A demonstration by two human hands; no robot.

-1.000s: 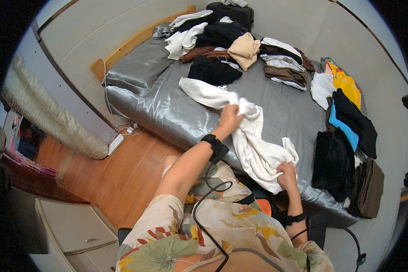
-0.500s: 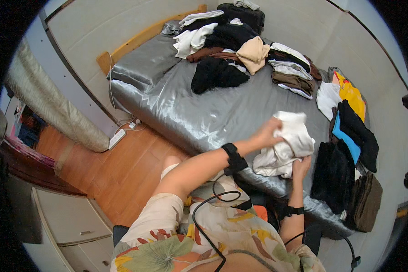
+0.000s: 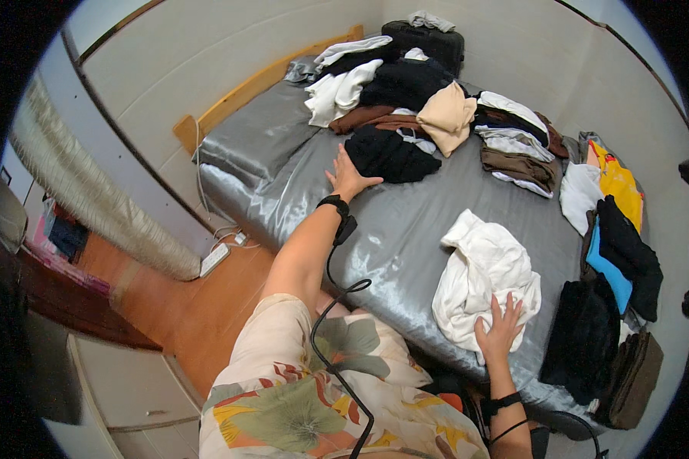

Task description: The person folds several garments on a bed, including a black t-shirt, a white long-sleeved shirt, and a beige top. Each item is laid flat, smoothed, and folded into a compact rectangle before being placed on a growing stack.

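My left hand (image 3: 349, 175) reaches out to the near left edge of a crumpled black garment (image 3: 394, 155) on the bed, fingers spread; whether it touches the cloth is hard to tell. My right hand (image 3: 499, 329), also with fingers apart, rests on the lower part of a loosely bunched white garment (image 3: 485, 279) near the bed's front edge. Neither hand grips anything. Behind the black garment lie a beige folded piece (image 3: 446, 117) and brown cloth (image 3: 366, 118).
The bed has a shiny grey sheet (image 3: 283, 206). Folded stacks (image 3: 517, 145) lie at the back right; black trousers (image 3: 582, 340), blue cloth (image 3: 611, 281) and yellow cloth (image 3: 622, 187) line the right side. A black suitcase (image 3: 429, 50) stands behind. A cable (image 3: 323, 344) hangs from my left wrist.
My left hand has let go of the white garment and moved far left to the black one. The white garment now lies spread looser on the bed, and my right hand has opened on it.
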